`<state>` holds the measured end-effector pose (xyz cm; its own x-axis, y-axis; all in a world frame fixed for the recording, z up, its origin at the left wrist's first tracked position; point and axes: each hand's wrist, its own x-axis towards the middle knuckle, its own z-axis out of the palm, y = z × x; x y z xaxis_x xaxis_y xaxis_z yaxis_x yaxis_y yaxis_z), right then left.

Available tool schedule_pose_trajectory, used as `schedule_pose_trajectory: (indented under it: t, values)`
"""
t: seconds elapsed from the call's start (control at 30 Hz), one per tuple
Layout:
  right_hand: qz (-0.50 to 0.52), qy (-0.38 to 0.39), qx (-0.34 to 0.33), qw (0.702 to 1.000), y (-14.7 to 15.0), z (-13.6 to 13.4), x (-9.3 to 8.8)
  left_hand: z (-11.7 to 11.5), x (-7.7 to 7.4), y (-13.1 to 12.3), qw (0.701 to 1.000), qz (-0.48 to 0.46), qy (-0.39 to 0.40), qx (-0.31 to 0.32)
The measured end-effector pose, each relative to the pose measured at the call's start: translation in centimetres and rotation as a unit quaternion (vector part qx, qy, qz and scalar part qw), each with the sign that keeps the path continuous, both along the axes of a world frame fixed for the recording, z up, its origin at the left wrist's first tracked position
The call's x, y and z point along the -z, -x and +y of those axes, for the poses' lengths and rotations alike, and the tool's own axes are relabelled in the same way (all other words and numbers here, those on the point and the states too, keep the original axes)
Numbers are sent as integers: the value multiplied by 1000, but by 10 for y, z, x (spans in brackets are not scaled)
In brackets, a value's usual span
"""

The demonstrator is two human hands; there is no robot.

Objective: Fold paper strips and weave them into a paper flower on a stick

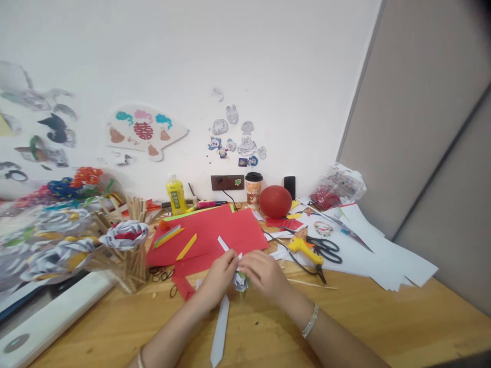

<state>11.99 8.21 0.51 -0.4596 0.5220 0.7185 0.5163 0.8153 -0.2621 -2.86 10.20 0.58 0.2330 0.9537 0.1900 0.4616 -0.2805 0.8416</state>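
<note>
In the head view, two bare hands met near the middle of the wooden table [291, 337]. The left hand [218, 278] and the right hand [264, 273] both had their fingers narrowed in a pinch at one small paper flower [241, 282], which sat between them; the exact grip was partly hidden by the fingers.

The flower seemed partly made: its lower petals were bunched, while white paper showed at the fingertips. Two loose white strips lay by it, one nearer [220, 332] and one farther [223, 244], apparently unused. To the left, one larger rolled flower [125, 235] looked complete above a bundle of sticks [132, 266]; more stood farther left, too blurred to count.

One separate yellow strip [186, 247] lay on the red paper [215, 230]. Far off stood one bottle [176, 195], one cup [253, 190] and one red balloon [275, 201]. To the right lay one yellow glue gun [306, 250] and one pair of black scissors [326, 249].
</note>
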Motion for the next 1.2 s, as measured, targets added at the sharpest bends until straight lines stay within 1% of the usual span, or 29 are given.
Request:
schedule_pose_trajectory:
  t: [0.07,0.13,0.27,0.37,0.4,0.43,0.57,0.63,0.77,0.83,0.93,1.0,1.07,1.13,1.2]
  values:
    - [45,42,10,998,2,-2,-1,0,1,0,1000,-10,11,7]
    - [56,58,4,997,4,-4,-1,3,4,0,1000,-21,14,-6]
    - [45,57,-16,997,8,-5,2,6,8,2,999,-20,-4,-38]
    - [29,43,-49,997,7,-3,4,5,7,3,999,-6,-11,-38]
    - [31,45,-50,997,7,-3,5,5,7,2,999,-1,-13,-35]
    - [38,52,-44,997,7,-3,5,4,6,2,999,1,-16,-32]
    - [70,88,15,994,10,-5,7,4,5,2,999,-10,-27,-27]
    - [53,83,18,995,11,-5,8,5,5,3,999,-16,-23,-32]
    - [3,32,-27,999,8,-4,9,7,8,4,999,-19,-14,-47]
    - [6,25,-34,999,7,-3,9,8,8,5,998,-25,-12,-49]
    - [30,46,5,998,8,-4,7,7,4,5,996,-47,-13,-70]
    - [30,42,27,998,10,-7,5,6,1,5,993,-66,-17,-93]
    - [15,27,31,999,12,-10,4,4,-1,4,990,-85,-26,-111]
    - [7,20,32,999,12,-12,1,3,-1,4,987,-107,-31,-115]
    - [28,21,42,998,11,-12,-1,4,0,3,984,-138,-25,-111]
